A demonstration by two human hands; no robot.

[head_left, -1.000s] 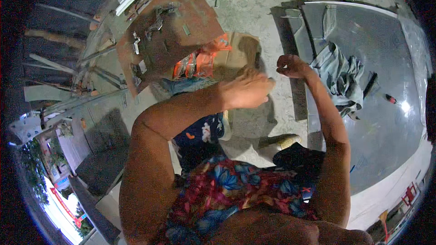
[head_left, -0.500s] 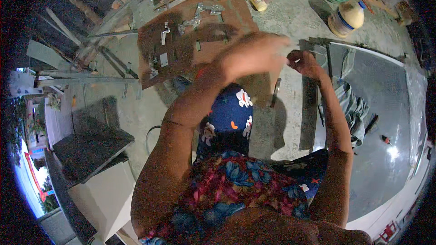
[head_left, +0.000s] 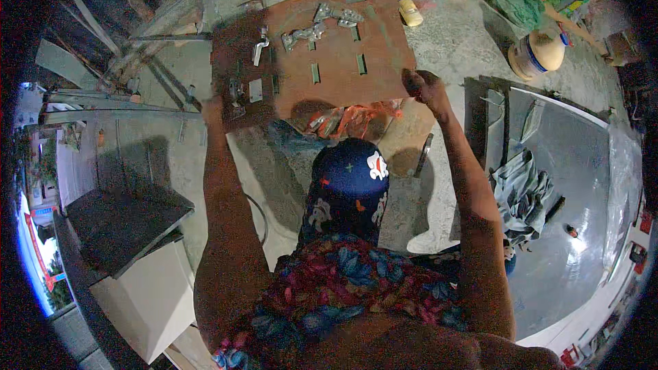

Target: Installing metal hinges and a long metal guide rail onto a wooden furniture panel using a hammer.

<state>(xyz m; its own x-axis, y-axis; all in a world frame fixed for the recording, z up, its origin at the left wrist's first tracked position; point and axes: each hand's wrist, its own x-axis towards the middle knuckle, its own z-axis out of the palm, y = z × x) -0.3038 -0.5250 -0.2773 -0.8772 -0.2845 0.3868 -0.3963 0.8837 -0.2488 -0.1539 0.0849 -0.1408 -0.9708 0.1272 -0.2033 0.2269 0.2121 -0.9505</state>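
A flat brown board [head_left: 329,89] with several narrow slots in it lies in front of my knee. My right hand [head_left: 426,88] is closed around its near right corner. At its near left edge my left hand [head_left: 214,111] grips the board, fingers partly hidden. On top of the board rest clear packets of small metal parts [head_left: 305,35], a bent silvery metal piece [head_left: 260,48] and a small pale plate [head_left: 256,90]. Orange plastic wrapping [head_left: 363,118] shows just past the board's near edge.
Right of me lies a large grey panel [head_left: 576,205] with crumpled grey cloth [head_left: 524,192] on it. A yellowish bottle [head_left: 406,5] and a bigger jug [head_left: 538,55] stand beyond. Metal bars [head_left: 123,116] and a dark slab [head_left: 130,226] are on the left.
My hands, close together before near the board's right side, have parted and taken hold of the board's two sides. The orange wrapping has come into sight.
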